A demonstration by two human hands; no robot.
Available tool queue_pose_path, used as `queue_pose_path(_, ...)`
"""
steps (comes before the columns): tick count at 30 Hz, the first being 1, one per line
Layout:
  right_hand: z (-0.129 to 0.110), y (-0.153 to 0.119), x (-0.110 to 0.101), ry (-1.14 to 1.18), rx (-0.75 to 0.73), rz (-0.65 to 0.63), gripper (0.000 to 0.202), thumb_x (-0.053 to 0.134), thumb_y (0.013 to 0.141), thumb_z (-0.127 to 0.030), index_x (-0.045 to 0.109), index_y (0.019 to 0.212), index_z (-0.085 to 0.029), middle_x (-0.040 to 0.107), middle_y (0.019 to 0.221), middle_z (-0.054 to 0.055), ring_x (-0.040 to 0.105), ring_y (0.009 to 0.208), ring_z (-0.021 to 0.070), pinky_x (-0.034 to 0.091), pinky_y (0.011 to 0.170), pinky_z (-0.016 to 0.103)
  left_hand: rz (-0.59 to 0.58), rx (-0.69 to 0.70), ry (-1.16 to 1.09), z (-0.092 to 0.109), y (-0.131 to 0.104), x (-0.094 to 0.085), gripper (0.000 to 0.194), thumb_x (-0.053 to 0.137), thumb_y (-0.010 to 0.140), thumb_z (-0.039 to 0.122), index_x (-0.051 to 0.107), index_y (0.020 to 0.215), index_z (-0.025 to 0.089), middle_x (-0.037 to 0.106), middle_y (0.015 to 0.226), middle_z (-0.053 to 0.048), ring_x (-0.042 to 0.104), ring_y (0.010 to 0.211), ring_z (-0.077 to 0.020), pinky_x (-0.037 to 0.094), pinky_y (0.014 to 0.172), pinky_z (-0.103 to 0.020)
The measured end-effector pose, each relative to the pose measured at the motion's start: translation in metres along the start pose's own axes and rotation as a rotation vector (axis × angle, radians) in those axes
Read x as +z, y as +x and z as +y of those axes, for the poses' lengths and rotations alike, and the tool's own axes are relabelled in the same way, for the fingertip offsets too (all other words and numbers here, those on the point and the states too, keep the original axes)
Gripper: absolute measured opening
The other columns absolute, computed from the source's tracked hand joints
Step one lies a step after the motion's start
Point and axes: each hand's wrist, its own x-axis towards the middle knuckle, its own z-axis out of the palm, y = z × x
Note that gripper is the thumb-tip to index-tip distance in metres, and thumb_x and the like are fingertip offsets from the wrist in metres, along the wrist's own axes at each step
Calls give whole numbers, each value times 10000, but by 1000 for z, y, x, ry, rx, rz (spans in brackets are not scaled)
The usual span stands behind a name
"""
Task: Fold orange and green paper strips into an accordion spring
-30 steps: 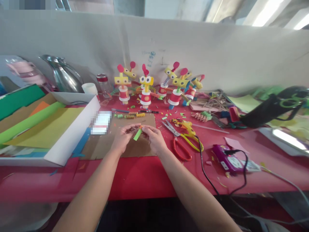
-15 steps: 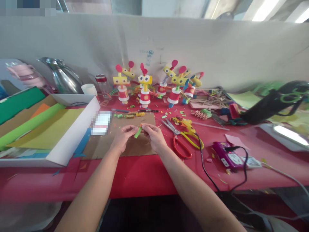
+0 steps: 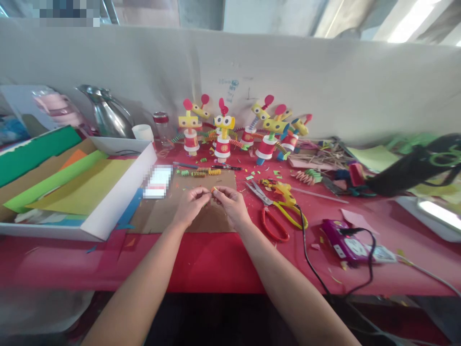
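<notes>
Over a brown cardboard sheet (image 3: 158, 218), my left hand (image 3: 192, 209) and my right hand (image 3: 232, 206) almost meet, each with thumb and forefinger pinched. Between the fingertips shows a small orange bit of a folded paper strip (image 3: 213, 189); the rest is covered by the fingers. Just beyond them lie several pleated paper springs (image 3: 203, 173), yellow, brown and green, and a black pen (image 3: 226, 167). Red-and-yellow-handled scissors (image 3: 268, 204) lie with blades apart beside my right hand, with a yellow glue gun (image 3: 284, 193) behind.
Several paper-cup figures (image 3: 223, 146) stand along the wall. At left is a white box (image 3: 124, 197) of coloured paper, with a phone (image 3: 158, 181) beside it. A purple power strip (image 3: 345, 242) with cords lies right, near a black bottle (image 3: 406, 166). Paper scraps dot the red table.
The green end of the paper strip, seen hanging between my hands before, is now mostly hidden by my fingers. The view has turned slightly, so things sit further right.
</notes>
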Motion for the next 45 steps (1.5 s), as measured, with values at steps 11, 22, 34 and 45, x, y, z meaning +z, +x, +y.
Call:
queue_pose_path(11, 5, -1, -3, -92, -90, -9, 235, 707, 709, -354, 717, 856, -170, 650, 705, -3, 528, 630, 108, 412, 642, 244, 51, 78, 109, -5, 1, -1, 245, 619, 795, 410, 654, 735, 176, 563, 635, 22, 491, 615, -115, 366, 592, -234)
queue_pose_path(22, 2, 2, -9, -44, 104, -72, 259, 759, 627, -375, 739, 758, -152, 633, 625, 2, 483, 557, 91, 365, 566, 234, 30, -70, -119, -2, 1, 0, 288, 698, 722, 342, 744, 961, 189, 730, 984, -69, 642, 928, -221, 476, 835, -322)
queue_pose_path(34, 2, 0, -8, -109, 136, -105, 270, 753, 632, -364, 751, 784, -142, 613, 586, -5, 480, 542, 93, 356, 560, 245, 39, -171, -328, -18, 6, -1, 287, 796, 585, 312, 778, 846, 195, 741, 913, -69, 634, 888, -225, 446, 858, -340)
queue_pose_path(45, 3, 1, -7, -91, 99, -17, 324, 801, 602, -362, 745, 844, -154, 671, 698, 17, 516, 597, 100, 387, 585, 235, 82, -236, -496, -22, 9, 2, 330, 831, 541, 298, 763, 839, 173, 732, 807, -55, 638, 778, -188, 464, 787, -322)
